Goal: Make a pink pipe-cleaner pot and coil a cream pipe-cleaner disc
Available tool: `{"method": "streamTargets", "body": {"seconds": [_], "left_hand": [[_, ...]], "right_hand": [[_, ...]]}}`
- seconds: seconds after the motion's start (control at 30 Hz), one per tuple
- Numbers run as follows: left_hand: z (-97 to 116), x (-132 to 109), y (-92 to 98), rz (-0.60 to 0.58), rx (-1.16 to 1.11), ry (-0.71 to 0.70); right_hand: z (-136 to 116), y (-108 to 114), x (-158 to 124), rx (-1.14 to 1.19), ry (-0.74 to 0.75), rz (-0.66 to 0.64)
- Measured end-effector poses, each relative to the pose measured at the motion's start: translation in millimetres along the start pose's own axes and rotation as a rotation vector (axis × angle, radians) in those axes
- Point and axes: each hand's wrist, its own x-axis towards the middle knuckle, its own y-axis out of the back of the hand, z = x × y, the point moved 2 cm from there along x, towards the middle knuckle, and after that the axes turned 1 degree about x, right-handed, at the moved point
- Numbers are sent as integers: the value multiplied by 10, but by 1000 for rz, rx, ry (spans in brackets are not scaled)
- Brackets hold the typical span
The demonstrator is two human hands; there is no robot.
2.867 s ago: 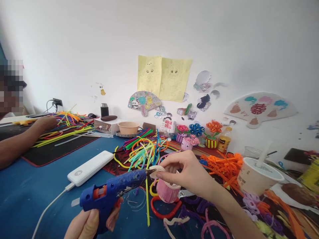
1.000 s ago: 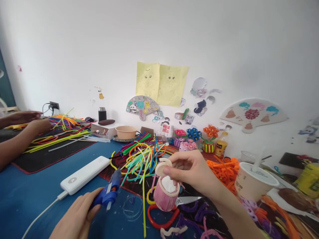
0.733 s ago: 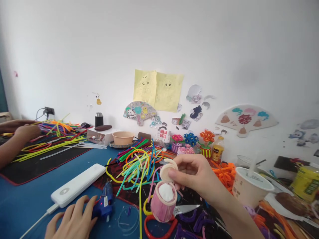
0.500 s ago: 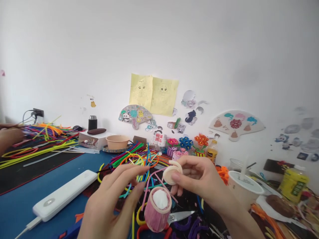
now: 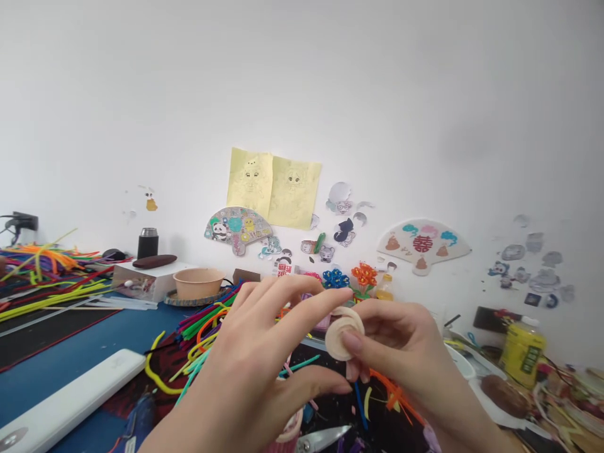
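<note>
Between the thumb and fingers of my right hand (image 5: 396, 352) is a cream coiled disc (image 5: 337, 340), with a loose end of its strip curving up along the top. My left hand (image 5: 268, 352) is spread around the disc's left side, index finger above and thumb below. Whether that index fingertip touches the disc I cannot tell. Under my left hand stands a small pink cup (image 5: 291, 434), mostly hidden by it. Beside the cup lie scissors (image 5: 325, 437) with the blade showing.
Bright pipe cleaners (image 5: 207, 321) heap behind my left hand. A white stick-shaped device (image 5: 70, 402) lies at left. At the back are a beige bowl (image 5: 198, 283), a black thermos (image 5: 148, 244) and small flower pieces (image 5: 363, 277). A yellow bottle (image 5: 523, 352) stands at right.
My left hand has moved right and up to the disc and now covers most of the pink cup. My right hand keeps hold of the disc. The view has shifted to the right.
</note>
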Motion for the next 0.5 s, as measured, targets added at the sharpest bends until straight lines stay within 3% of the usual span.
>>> {"method": "streamTargets", "body": {"seconds": [0.27,0.5], "left_hand": [[20,235,-84,7,-44,-114],[11,325,-112,115,34,-201]], "right_hand": [[-53,83,8,-20,70,31],[-59,159,33,18,140,84]]}}
